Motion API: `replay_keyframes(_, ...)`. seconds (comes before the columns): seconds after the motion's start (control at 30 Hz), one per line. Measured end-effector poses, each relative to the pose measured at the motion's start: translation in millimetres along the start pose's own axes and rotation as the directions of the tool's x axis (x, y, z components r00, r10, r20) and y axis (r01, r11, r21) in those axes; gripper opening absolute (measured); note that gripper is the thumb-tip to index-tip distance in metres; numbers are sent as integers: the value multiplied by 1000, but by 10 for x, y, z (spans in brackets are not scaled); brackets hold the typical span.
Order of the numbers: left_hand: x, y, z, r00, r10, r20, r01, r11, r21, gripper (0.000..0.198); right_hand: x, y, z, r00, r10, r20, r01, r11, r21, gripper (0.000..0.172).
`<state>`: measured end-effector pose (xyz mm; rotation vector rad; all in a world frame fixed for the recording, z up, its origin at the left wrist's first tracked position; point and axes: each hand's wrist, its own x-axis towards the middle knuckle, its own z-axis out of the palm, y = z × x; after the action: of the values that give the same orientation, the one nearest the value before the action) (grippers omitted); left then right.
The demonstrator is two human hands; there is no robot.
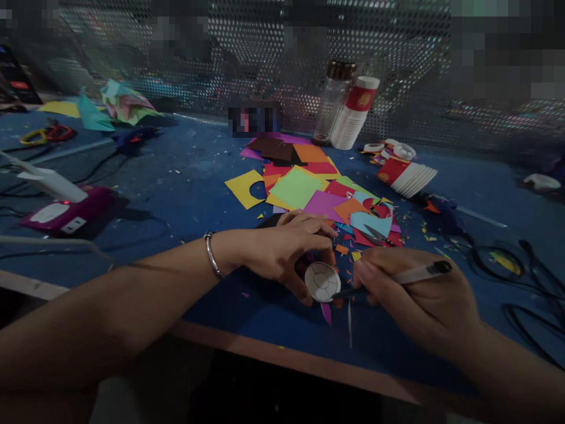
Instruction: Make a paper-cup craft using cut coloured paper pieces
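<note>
While the left hand (282, 250) curls its fingers and thumb around a paper cup (322, 281), the cup lies on its side close to the near edge of the table (185, 176), with its round white bottom turned toward the camera. Faint lines are drawn on that bottom. The right hand (410, 300) is closed on a pen (410, 275), pinched between thumb and fingers, and the dark tip touches the lower right part of the cup's bottom. A silver bracelet (212, 254) sits on the left wrist.

Just behind both hands, toward the middle of the table, lies a loose heap of coloured paper squares (295, 187) with many small scraps around it. A pair of scissors (377, 235) rests on the scraps just beyond the right hand. Farther back, near the far edge, a glass bottle (333, 100) stands beside an upright stack of cups (353, 115). Another stack of cups (408, 175) lies on its side to the right of the paper. At the left edge sits a pink glue gun (66, 212), and black cables (521, 265) trail along the right side.
</note>
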<state>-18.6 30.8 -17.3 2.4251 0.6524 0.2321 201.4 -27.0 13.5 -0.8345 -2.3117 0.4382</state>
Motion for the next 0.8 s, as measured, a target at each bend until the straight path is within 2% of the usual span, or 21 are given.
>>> replay_keyframes(0.2, 7, -19, 12, 1000, 25, -13, -25, 1000, 2, 50, -34, 6, 20, 998, 44, -36, -43, 999, 23, 37)
replay_keyframes(0.4, 22, -30, 14, 999, 32, -5, -32, 999, 10, 49, -31, 10, 33, 999, 42, -2, -42, 999, -1, 38)
replay_keyframes(0.63, 19, -42, 40, 999, 40, -10, -40, 999, 8, 51, -39, 38, 58, 1000, 2, 11, -1, 998, -59, 36)
replay_keyframes(0.8, 29, -45, 37, 999, 45, -28, -45, 999, 9, 50, -42, 29, 77, 1000, -20, -16, 20, 1000, -17, 34)
